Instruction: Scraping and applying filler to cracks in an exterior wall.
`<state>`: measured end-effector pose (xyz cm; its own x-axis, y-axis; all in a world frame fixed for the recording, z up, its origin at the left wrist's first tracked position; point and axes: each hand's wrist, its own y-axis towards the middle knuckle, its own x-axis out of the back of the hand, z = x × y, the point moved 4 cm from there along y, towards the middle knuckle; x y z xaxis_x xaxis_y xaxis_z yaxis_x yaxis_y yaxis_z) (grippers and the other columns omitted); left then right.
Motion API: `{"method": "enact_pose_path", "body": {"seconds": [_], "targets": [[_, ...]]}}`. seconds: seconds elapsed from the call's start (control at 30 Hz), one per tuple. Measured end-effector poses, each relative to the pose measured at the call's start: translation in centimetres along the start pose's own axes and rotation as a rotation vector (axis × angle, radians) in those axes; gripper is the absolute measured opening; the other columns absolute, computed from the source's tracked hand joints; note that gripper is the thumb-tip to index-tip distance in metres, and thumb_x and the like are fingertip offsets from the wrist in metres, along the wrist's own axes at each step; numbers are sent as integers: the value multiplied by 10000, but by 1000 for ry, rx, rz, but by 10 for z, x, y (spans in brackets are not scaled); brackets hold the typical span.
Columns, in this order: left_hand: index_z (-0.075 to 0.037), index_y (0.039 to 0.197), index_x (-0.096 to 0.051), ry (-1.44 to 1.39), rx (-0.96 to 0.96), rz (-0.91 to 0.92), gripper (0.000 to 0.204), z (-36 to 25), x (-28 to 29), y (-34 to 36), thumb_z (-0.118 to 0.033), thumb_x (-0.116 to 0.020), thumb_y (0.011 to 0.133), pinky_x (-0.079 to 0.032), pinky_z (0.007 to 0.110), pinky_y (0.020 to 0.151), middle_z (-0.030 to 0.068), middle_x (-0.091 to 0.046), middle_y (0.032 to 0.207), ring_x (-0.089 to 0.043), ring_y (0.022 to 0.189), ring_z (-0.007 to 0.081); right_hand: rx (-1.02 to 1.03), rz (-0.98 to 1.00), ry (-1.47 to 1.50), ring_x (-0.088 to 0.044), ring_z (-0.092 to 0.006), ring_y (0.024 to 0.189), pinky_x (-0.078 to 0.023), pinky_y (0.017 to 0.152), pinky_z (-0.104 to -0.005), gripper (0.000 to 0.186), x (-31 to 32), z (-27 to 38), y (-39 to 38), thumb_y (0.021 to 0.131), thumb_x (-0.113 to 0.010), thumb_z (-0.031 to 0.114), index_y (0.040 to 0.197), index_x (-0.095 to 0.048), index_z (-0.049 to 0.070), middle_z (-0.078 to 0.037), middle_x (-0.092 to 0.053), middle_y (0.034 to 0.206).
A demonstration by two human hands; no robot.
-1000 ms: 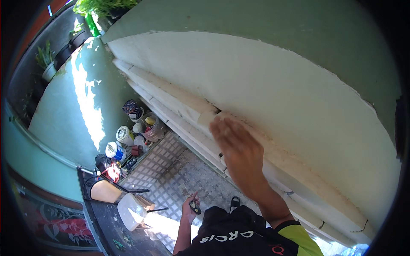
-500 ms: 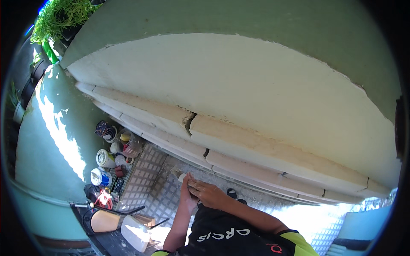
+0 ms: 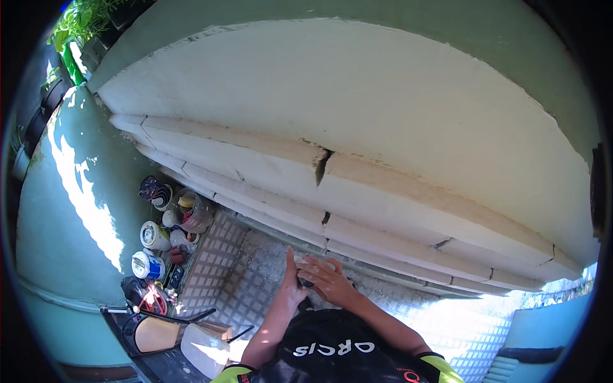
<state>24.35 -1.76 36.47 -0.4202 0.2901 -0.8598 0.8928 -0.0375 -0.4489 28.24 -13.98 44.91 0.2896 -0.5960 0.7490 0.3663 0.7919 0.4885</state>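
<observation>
My left hand point(image 3: 292, 282) and my right hand point(image 3: 325, 281) are together low in the middle, closed round a mostly hidden small tool point(image 3: 306, 282), with dark and pale parts showing between the fingers; its blade cannot be made out. Above them, stepped off-white wall ledges point(image 3: 396, 182) have several dark cracks, the widest point(image 3: 321, 169) in the upper ledge near the middle.
Buckets point(image 3: 148, 265), tubs and bags crowd the left beside a green wall point(image 3: 76, 210). Two chairs point(image 3: 201, 348) stand at lower left. Potted plants point(image 3: 89, 16) line the upper left. Tiled floor point(image 3: 217, 268) lies below; a pale blue wall point(image 3: 536, 332) is at lower right.
My right hand has come down from the upper ledge to join my left hand. Since the last frame both have shifted right, and the scraper blade that showed there is hidden.
</observation>
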Motion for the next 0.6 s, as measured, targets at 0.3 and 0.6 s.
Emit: {"method": "enact_pose_path", "body": {"seconds": [0.3, 0.6], "targets": [[-120, 1298, -472, -285, -299, 236, 810, 23, 35, 17, -767, -473, 811, -422, 318, 1004, 42, -540, 1192, -518, 1131, 154, -452, -389, 290, -520, -249, 1264, -293, 1033, -408, 345, -40, 10, -9, 810, -652, 152, 1150, -638, 100, -93, -630, 1243], [-87, 1005, -545, 968, -449, 126, 277, 51, 46, 3, -295, -677, 880, -479, 281, 736, 14, -599, 911, -583, 835, 107, -119, -881, 837, -601, -321, 939, -504, 855, -445, 317, 39, 6, 25, 985, -518, 293, 1147, -430, 35, -163, -582, 978]]}}
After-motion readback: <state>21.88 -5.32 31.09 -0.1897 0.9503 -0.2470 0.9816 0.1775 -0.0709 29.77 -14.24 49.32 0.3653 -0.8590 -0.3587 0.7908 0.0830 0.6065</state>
